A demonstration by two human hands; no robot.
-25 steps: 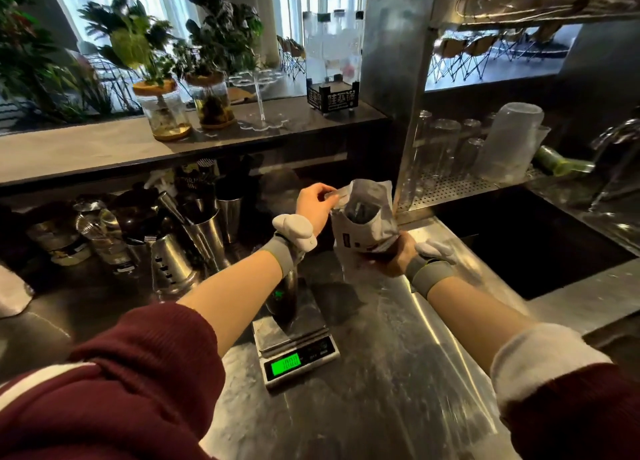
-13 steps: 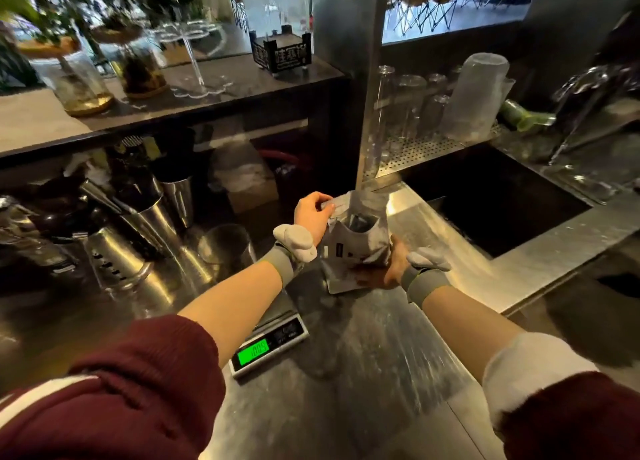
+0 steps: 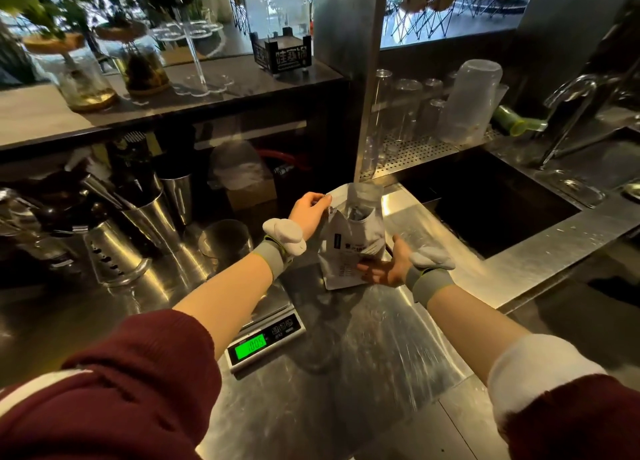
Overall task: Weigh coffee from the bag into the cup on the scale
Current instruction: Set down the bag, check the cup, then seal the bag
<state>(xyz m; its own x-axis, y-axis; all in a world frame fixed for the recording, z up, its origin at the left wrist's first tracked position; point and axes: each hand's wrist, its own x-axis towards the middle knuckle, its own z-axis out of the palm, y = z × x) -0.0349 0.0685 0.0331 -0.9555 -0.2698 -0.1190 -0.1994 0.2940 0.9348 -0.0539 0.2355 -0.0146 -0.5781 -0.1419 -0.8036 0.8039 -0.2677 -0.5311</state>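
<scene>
Left hand (image 3: 309, 213) pinches coffee bag (image 3: 353, 241) top; right hand (image 3: 384, 269) open-palmed, cradles its base; scale (image 3: 265, 338) beside.

Your table (image 3: 346, 390) is brushed steel, streaked with glare. On it sits the scale (image 3: 266, 338), its green display lit, at your left forearm. The coffee bag (image 3: 353, 248) stands upright just right of the scale, near the sink (image 3: 485, 217) edge. Behind the scale stands a round metal cup (image 3: 225, 239), and further left a cluster of steel canisters (image 3: 149, 217) crowds the back of the table.
</scene>
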